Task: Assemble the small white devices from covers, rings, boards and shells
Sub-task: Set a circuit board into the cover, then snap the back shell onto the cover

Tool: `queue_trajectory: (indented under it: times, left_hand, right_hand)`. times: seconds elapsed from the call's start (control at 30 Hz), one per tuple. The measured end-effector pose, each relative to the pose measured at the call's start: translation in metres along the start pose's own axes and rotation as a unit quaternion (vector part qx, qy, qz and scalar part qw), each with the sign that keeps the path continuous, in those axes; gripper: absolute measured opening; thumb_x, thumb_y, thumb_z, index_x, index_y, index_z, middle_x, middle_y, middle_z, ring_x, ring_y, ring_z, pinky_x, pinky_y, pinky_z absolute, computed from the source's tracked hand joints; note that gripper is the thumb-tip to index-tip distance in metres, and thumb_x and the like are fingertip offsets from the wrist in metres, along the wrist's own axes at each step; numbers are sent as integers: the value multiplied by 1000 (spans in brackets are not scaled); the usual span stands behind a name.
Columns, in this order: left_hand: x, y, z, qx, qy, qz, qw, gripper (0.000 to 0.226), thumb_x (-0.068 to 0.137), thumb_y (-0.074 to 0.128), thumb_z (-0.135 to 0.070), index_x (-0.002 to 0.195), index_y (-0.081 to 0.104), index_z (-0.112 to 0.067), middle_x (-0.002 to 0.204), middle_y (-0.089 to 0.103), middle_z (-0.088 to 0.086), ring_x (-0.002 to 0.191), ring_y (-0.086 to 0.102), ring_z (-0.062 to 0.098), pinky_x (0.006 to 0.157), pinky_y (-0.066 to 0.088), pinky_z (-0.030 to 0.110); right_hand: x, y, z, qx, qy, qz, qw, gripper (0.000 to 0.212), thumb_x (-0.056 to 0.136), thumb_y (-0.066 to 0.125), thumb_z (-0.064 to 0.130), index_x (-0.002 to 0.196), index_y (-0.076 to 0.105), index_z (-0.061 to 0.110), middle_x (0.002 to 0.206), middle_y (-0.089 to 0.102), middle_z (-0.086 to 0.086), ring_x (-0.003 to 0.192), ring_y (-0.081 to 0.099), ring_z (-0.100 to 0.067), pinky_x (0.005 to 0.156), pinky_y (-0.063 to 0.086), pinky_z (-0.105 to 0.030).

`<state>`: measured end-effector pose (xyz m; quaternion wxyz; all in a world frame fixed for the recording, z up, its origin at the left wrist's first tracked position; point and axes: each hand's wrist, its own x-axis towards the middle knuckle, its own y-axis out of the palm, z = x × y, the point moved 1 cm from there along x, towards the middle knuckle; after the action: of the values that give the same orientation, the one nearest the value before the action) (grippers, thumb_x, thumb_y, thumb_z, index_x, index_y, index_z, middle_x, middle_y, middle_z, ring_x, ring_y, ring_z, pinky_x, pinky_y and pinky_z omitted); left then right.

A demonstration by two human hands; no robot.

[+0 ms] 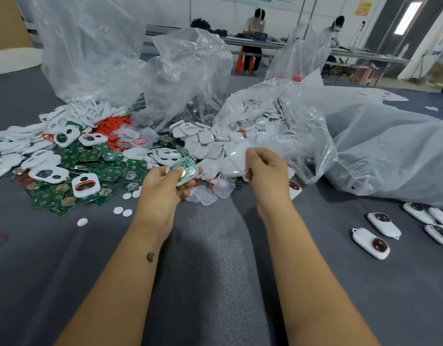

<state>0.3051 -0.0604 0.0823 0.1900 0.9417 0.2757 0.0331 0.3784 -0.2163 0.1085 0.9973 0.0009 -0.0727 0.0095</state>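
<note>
L hand (pixel 169 182) fingers curl round the part-built unit (pixel 182 171), board side up, just L of the white shell (pixel 234 158) pinched by R hand (pixel 262 168); best to square shell w/ unit edges, then press evenly till seated.

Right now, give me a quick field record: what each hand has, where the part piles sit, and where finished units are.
left hand: holds a part-built device, green board showing
right hand: pinches a white shell
green boards: heap left of the hands
white covers: scattered over the boards
red rings: pile behind the boards
shells pile: spilling from a clear bag
finished devices: on the cloth, far right
</note>
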Motion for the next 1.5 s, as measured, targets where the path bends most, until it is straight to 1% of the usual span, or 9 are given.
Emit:
queue_trajectory:
  times: [0.23, 0.37, 0.53, 0.63, 0.73, 0.9, 1.03, 1.33, 1.5]
  left_hand:
    - [3, 0, 3, 22, 12, -8, 1000, 2, 98, 52, -10, 97, 53, -11, 72, 74, -6, 63, 66, 4, 54, 51, 18]
    - [2, 1, 4, 44, 28, 3, 999, 2, 97, 54, -9, 96, 54, -11, 84, 73, 5, 66, 67, 7, 56, 51, 19]
    - [0, 1, 3, 60, 25, -1, 998, 5, 97, 54, -9, 94, 54, -12, 93, 71, 9, 66, 66, 7, 59, 52, 19]
    - [-2, 1, 2, 53, 20, -6, 998, 6, 97, 54, -9, 93, 53, -13, 92, 71, 8, 65, 66, 7, 58, 51, 19]
    - [-3, 1, 1, 49, 15, -10, 999, 4, 98, 54, -9, 94, 53, -12, 94, 70, 10, 66, 65, 8, 58, 51, 19]
    - [-5, 2, -4, 44, 22, -5, 999, 5, 94, 60, -7, 92, 60, -12, 79, 73, 3, 65, 67, 12, 55, 50, 17]
    - [-8, 2, -9, 21, 16, -15, 1000, 11, 91, 60, -4, 84, 60, -12, 66, 71, -2, 56, 66, 10, 48, 48, 15]
    - [-7, 2, -11, -44, -36, 5, 998, 13, 95, 49, -4, 87, 57, -9, 67, 72, 4, 55, 66, 14, 43, 47, 19]
    - [-6, 1, -9, -65, -48, 40, 996, 14, 97, 48, -2, 93, 61, -6, 81, 75, 10, 78, 74, 25, 61, 58, 27]
  right_hand:
    - [-20, 28, -9, 167, 62, 158, 971, 20, 100, 47, 10, 104, 66, 15, 77, 54, -13, 56, 44, -15, 53, 41, -24]
    - [-21, 29, -9, 343, 151, 192, 907, 23, 101, 42, 7, 103, 64, 13, 79, 63, -5, 59, 47, -11, 52, 43, -19]
    - [-23, 27, -13, 442, 221, 209, 844, 21, 76, 65, 10, 96, 64, 7, 74, 55, -2, 59, 43, -9, 49, 39, -17]
    - [-22, 24, -17, 423, 208, 208, 857, 10, 73, 64, 5, 82, 67, 8, 67, 53, 0, 53, 42, -6, 45, 38, -15]
    - [-20, 21, -16, 385, 172, 200, 884, 12, 75, 67, 5, 86, 69, 8, 68, 58, -1, 53, 46, -6, 46, 38, -15]
    - [-23, 24, -16, 104, 16, 173, 979, 33, 85, 69, 4, 111, 66, 24, 104, 65, -11, 82, 55, -22, 77, 51, -32]
    - [-29, 29, -14, 9, -63, 180, 982, 31, 89, 68, 13, 112, 64, 34, 117, 58, -3, 98, 58, -29, 96, 49, -47]
    - [-30, 31, -11, 6, -61, 194, 979, 33, 93, 63, 13, 124, 61, 24, 125, 61, -6, 111, 59, -27, 100, 46, -51]
    - [-33, 29, -7, -20, -100, 169, 980, 33, 91, 64, 11, 119, 60, 28, 115, 56, 14, 90, 52, 7, 95, 49, -46]
